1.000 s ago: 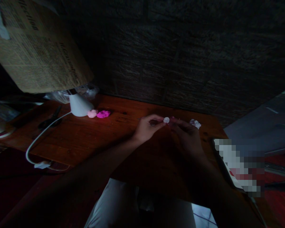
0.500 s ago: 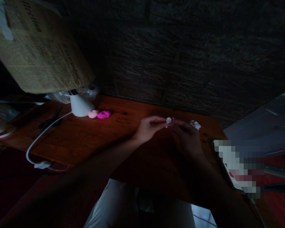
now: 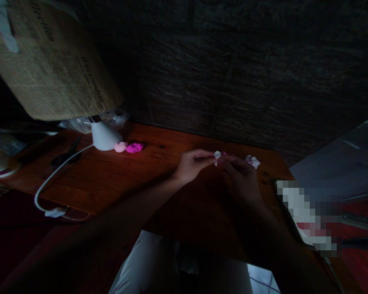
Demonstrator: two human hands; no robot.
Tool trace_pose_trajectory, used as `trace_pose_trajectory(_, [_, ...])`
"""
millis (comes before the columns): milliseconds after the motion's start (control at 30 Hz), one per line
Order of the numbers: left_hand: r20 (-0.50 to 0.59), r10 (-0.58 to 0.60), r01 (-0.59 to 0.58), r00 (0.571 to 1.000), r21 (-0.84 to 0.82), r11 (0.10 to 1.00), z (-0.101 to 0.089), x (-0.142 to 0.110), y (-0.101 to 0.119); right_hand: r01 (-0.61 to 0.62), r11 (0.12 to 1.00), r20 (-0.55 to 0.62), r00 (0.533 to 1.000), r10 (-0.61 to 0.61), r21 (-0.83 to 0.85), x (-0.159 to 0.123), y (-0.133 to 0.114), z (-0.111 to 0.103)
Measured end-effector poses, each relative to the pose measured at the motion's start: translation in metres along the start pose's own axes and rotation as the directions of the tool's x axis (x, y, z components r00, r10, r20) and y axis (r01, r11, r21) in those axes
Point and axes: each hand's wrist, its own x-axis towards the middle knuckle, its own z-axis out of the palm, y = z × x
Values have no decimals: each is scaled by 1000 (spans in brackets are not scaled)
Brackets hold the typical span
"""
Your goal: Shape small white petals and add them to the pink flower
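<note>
A small white-and-pink piece (image 3: 217,155), soft-looking like modelling clay, is held up over the wooden table (image 3: 110,183). My left hand (image 3: 190,166) pinches its left side between thumb and fingertips. From the right, my right hand (image 3: 243,175) has its fingers closed on the pink part, which they partly hide. Just beyond my right hand lies a crumpled whitish-pink clump (image 3: 252,161); what it is made of is too dim to tell. Farther left, a pale pink lump (image 3: 120,147) touches a bright magenta lump (image 3: 135,148).
A white lamp base (image 3: 104,136) under a newsprint shade (image 3: 64,69) stands at the left, its cord (image 3: 46,175) hanging over the table edge. Dark scissors (image 3: 66,155) lie beside it. A blurred-out flat object (image 3: 303,220) is at the right. A dark textured wall (image 3: 202,73) rises behind.
The small piece has turned slightly between my fingers, and a bit more pink shows near my right fingertips. Both hands stay in nearly the same place.
</note>
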Motion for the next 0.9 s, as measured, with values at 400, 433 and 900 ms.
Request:
trace_pose_trajectory(400, [-44,51,-49,998,42,998,2,-1,-3,-7,1000,-25,1000,7,9,-3,2,3])
trace_pose_trajectory(433, [-39,51,-49,998,38,998,2,0,-4,-3,1000,-26,1000,3,10,-3,2,3])
trace_pose_trajectory(900, [28,305,-288,952,420,861,-2,-8,2,-105,993,14,994,104,46,1,5,0])
